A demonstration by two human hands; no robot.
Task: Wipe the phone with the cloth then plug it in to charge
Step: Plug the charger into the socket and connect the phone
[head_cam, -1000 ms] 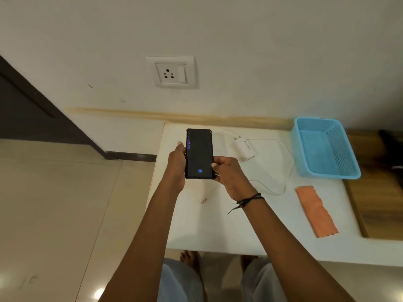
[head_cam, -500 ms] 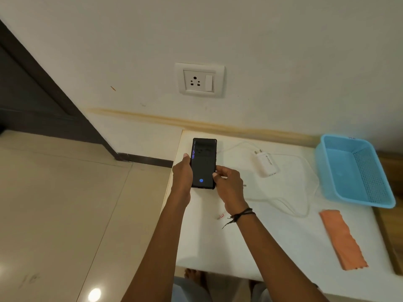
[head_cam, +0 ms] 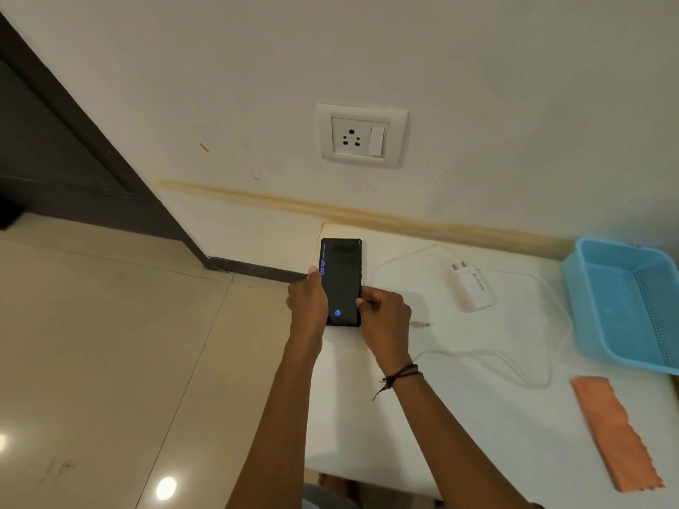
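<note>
A slim black rectangular phone (head_cam: 341, 284) with a lit screen was held in both hands over the far left corner of the white surface (head_cam: 459, 446); whether it touched the top could not be told. The left hand (head_cam: 308, 304) gripped its left edge, thumb laid along the side. The right hand (head_cam: 385, 321) had its fingers (head_cam: 367, 299) curled and clamped on the right edge. A thin black thread band (head_cam: 401, 374) circled the right wrist. To the right lay a white charger adapter (head_cam: 471, 292), its white cable (head_cam: 514, 356) looping across the top, the loose plug end (head_cam: 421, 324) just beside the right hand. A folded orange cloth (head_cam: 617, 435) lay well apart near the front right, below a light-blue plastic mesh basket (head_cam: 584, 310). A white wall socket (head_cam: 362, 135) sat above.
</note>
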